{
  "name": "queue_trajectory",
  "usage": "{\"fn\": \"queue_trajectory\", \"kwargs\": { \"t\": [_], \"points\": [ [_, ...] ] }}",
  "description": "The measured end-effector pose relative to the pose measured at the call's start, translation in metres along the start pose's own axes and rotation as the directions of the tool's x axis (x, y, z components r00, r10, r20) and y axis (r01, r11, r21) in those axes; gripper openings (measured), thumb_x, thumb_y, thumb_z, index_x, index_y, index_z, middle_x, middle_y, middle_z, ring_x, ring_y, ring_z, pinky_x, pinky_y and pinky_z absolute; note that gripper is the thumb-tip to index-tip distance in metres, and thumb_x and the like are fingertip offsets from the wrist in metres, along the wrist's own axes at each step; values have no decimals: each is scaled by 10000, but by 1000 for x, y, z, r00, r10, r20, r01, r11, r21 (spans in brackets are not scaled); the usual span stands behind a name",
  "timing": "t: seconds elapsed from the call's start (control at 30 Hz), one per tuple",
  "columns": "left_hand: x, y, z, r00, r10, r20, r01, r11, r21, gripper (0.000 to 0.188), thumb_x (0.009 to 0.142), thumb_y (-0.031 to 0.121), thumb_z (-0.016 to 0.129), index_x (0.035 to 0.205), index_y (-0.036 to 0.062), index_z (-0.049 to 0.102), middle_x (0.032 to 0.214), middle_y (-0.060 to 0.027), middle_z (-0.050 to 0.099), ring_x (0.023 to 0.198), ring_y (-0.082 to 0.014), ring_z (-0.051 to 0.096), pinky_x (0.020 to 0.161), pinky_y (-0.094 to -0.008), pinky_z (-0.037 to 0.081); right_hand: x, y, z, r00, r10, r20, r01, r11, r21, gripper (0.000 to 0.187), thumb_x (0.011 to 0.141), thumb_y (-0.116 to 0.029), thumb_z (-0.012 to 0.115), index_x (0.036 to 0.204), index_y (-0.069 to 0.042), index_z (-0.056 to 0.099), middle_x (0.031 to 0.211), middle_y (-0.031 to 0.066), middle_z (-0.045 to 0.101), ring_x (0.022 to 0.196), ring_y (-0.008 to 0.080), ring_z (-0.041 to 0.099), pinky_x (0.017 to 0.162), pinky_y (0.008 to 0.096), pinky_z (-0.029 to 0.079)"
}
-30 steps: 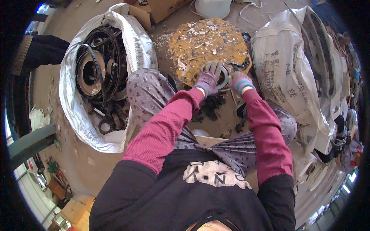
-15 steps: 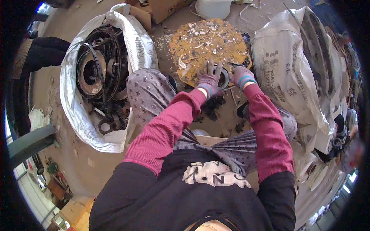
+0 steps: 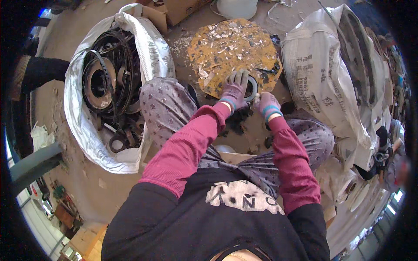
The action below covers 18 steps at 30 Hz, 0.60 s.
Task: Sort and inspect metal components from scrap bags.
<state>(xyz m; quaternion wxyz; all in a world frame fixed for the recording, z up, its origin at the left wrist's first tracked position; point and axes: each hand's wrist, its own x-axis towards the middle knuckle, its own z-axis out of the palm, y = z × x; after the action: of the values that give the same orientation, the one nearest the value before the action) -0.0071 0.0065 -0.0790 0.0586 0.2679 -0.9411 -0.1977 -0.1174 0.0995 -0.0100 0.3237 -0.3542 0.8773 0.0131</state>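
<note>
A grey ring (image 3: pixel 254 92) with a dark opening stands at the near edge of the round yellow work surface (image 3: pixel 217 61). My left hand (image 3: pixel 234 90), in a purple-grey glove, holds its left side, fingers together and pointing away from me. At the ring's lower right is my right hand (image 3: pixel 267 104), gloved too, with its fingers curled closed. Whatever is between those fingers is too small to make out. A thin dark tool (image 3: pixel 264 70) lies on the surface beyond the ring. Pale chips and black scraps are scattered over the yellow top.
At left stands an open white sack (image 3: pixel 76 117) of dark rings and bands. A second big woven sack (image 3: pixel 311 65) leans at right, also holding curved pieces. A white bucket (image 3: pixel 237 8) and a cardboard box (image 3: pixel 180 11) are at the far side. Black scraps (image 3: pixel 237 122) lie between my legs.
My right hand has moved nearer to me and left, away from the dark tool, to the ring's lower right. My left hand's spread fingers have come together at the ring.
</note>
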Motion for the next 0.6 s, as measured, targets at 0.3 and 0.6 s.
{"fn": "queue_trajectory", "kwargs": {
  "t": [0.3, 0.6],
  "points": [
    [0, 17, -17, 925, -372, 74, 377, 924, -69, 1173, 586, 529, 753, 1434, 110, 58, 1467, -209, 91, 1331, -420, 144, 1061, -557, 141, 28, -18, -43, 992, -123, -5, 120, 979, -162, 357, 812, -331, 537, 924, -14, 657, 995, 217, 617, 965, 348, 589, 827, 410, 468],
    [7, -6, -19, 990, -32, 138, 12, 989, 144, 1139, 537, 390, 783, 1398, 8, 143, 1412, -209, 236, 1310, -373, 211, 1090, -407, 206, 34, -17, -36, 996, -60, 62, 67, 991, -119, 362, 762, -306, 623, 972, -13, 655, 1046, 220, 610, 1013, 337, 582, 851, 400, 471]
  ]
}}
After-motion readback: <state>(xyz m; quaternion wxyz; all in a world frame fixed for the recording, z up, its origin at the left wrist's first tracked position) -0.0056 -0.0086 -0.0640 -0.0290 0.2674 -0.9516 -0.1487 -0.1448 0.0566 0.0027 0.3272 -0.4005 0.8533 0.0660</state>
